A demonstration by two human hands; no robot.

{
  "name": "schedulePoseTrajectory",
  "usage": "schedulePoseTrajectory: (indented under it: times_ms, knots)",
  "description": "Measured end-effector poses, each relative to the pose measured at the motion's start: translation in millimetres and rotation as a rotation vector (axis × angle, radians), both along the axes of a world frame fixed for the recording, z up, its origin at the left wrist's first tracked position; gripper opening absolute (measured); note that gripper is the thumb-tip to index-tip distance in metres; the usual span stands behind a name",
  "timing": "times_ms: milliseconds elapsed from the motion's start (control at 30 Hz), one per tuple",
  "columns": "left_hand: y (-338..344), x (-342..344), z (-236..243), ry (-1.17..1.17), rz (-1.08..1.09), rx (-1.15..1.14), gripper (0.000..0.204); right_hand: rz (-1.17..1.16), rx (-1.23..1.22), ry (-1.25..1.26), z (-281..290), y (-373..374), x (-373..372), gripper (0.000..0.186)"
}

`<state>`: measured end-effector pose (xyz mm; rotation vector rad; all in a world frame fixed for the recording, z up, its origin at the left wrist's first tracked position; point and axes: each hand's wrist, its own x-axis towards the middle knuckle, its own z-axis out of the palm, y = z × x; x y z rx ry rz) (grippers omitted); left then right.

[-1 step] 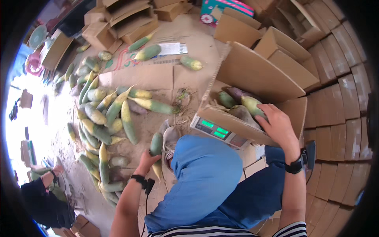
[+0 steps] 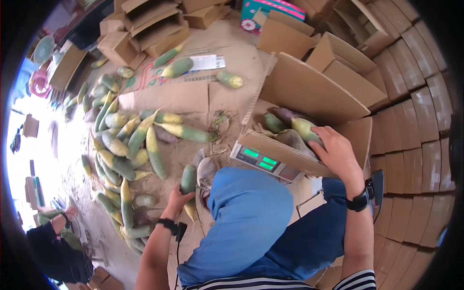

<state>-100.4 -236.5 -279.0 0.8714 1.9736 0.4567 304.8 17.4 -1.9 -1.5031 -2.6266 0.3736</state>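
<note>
My left hand (image 2: 178,197) grips a green radish (image 2: 188,178) beside my bent knee, with a pale tapered tip showing below it. My right hand (image 2: 329,147) is inside an open cardboard box (image 2: 309,82), its fingers curled over a pale green radish (image 2: 303,128). A purple vegetable (image 2: 286,114), a darker green radish (image 2: 274,122) and a dull grey-brown one (image 2: 292,140) lie in that box. The box rests on a digital scale (image 2: 263,162) with lit green displays. A large pile of green and yellow radishes (image 2: 123,164) spreads across the floor at left.
Stacked cartons (image 2: 401,125) line the right side. Open empty boxes (image 2: 150,26) and a teal-pink carton (image 2: 270,14) stand at the back. Flattened cardboard (image 2: 164,95) covers part of the floor. Another person (image 2: 55,249) works at lower left; a pink fan-like object (image 2: 38,83) stands upper left.
The view has shifted very slightly, so the box and pile appear a little further left. Both hands keep the same grips.
</note>
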Motion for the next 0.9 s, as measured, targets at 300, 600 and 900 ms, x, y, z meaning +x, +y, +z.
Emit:
schedulePoseTrajectory:
  times_ms: [300, 600, 900]
  knots:
    - [42, 8, 182, -0.311, 0.213, 0.630, 0.050, -0.156, 0.104, 0.451, 19, 2, -7, 0.024]
    - [148, 110, 356, -0.845, 0.060, 1.156, 0.077, 0.394, -0.813, 1.173, 59, -12, -36, 0.064]
    - [203, 129, 311, 0.028, -0.453, 0.893, 0.063, -0.228, -0.560, 0.902, 60, -2, -2, 0.057]
